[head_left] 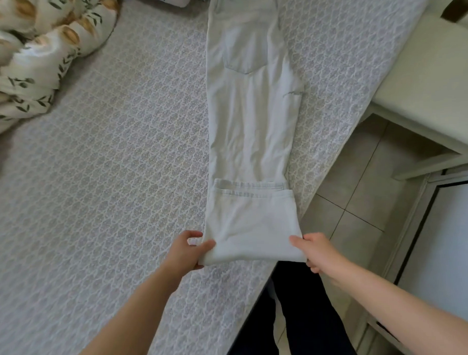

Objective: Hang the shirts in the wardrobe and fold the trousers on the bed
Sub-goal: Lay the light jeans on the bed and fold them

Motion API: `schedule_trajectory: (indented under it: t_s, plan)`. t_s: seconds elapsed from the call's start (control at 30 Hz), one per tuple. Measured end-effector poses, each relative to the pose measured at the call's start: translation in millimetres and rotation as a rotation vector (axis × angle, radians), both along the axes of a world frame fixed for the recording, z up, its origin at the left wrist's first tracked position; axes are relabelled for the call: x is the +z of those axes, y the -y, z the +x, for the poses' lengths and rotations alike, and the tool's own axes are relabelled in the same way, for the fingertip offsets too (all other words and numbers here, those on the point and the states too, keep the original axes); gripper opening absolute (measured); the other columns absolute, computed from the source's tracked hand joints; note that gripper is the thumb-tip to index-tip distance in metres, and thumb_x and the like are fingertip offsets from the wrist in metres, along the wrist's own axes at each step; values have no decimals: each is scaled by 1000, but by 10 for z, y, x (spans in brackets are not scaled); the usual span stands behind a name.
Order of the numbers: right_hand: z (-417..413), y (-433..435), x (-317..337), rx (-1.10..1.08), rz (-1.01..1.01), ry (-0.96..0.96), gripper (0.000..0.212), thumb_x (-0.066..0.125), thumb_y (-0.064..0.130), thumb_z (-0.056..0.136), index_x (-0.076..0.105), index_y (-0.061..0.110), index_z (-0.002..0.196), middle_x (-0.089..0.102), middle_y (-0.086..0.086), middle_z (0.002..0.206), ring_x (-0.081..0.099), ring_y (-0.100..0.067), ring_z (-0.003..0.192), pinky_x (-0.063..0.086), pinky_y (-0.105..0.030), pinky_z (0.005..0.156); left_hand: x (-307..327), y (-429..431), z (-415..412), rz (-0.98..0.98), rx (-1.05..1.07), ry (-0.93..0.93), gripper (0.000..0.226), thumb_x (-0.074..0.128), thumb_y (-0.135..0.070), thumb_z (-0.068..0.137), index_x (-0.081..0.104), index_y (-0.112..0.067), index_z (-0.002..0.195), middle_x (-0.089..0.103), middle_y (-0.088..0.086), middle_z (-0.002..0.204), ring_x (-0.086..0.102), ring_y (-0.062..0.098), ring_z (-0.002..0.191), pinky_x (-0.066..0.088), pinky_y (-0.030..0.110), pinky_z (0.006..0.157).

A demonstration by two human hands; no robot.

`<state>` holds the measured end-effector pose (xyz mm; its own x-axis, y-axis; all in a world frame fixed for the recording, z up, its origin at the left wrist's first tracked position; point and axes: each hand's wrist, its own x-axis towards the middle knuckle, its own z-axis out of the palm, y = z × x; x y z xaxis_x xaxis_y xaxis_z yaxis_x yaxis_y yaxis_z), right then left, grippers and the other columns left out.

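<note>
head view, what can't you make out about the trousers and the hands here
- Head view: the far end of the trousers is cut off by the top edge.
- Head view: how far the left hand and right hand reach under the folded end is hidden by the cloth.
- Head view: the floral bedding is cut by the left edge and blurred.

We grip the near fold of the pale jeans on the bed.
The jeans lie lengthwise near the bed's right edge, leg on leg, back pocket facing up, hems turned back over the legs. Our left hand pinches the fold's left corner and our right hand pinches its right corner. A leaf-print duvet is bunched at the far left, and the tiled floor lies to the right.
</note>
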<state>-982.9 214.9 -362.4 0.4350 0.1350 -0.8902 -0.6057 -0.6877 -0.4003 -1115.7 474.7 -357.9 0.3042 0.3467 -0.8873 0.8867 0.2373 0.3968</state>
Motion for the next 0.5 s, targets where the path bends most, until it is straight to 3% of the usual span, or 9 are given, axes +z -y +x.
schedule_trajectory:
  t_s: [0.1,0.2,0.27,0.33,0.4,0.5]
  plan:
    - [320,-159,219,-34,45,-14,23,58,27,95,47,14,80,30,1,56,26,-10,36,18,-19,40,155,-138,219,33,-1,64,45,75,-22,87,51,-27,125,66,13,105,70,21,71,58,30,61]
    - [743,-379,391,-87,96,-43,20,56,23,95,47,15,79,31,5,48,27,-9,36,19,-19,40,226,-357,543,-52,167,199,37,69,-18,91,58,-31,124,64,14,103,62,17,59,55,29,58]
    - [1016,-517,450,-102,117,-96,20,52,21,95,48,16,77,33,6,45,27,-9,36,19,-18,40,234,-499,789,-148,270,286,23,63,-15,94,70,-22,114,65,11,93,57,15,57,52,29,56]
    - [1312,-656,460,-123,138,-150,25,47,16,95,45,19,70,31,6,44,25,-7,36,15,-17,40,199,-632,1084,-188,303,304,17,61,-16,93,78,-13,91,63,9,78,56,14,55,49,26,53]
    - [1647,-816,442,-125,155,-182,29,40,12,94,41,20,66,27,7,43,23,-6,34,13,-16,38,144,-761,1431,-195,349,301,22,57,-20,95,71,-10,82,58,6,66,55,15,53,48,26,53]
    - [2198,-1056,335,-186,202,-204,35,33,20,98,44,16,65,23,9,40,19,-5,30,11,-14,38,31,-985,2001,-155,385,355,23,50,-28,101,59,-15,84,57,4,62,56,16,55,48,29,57]
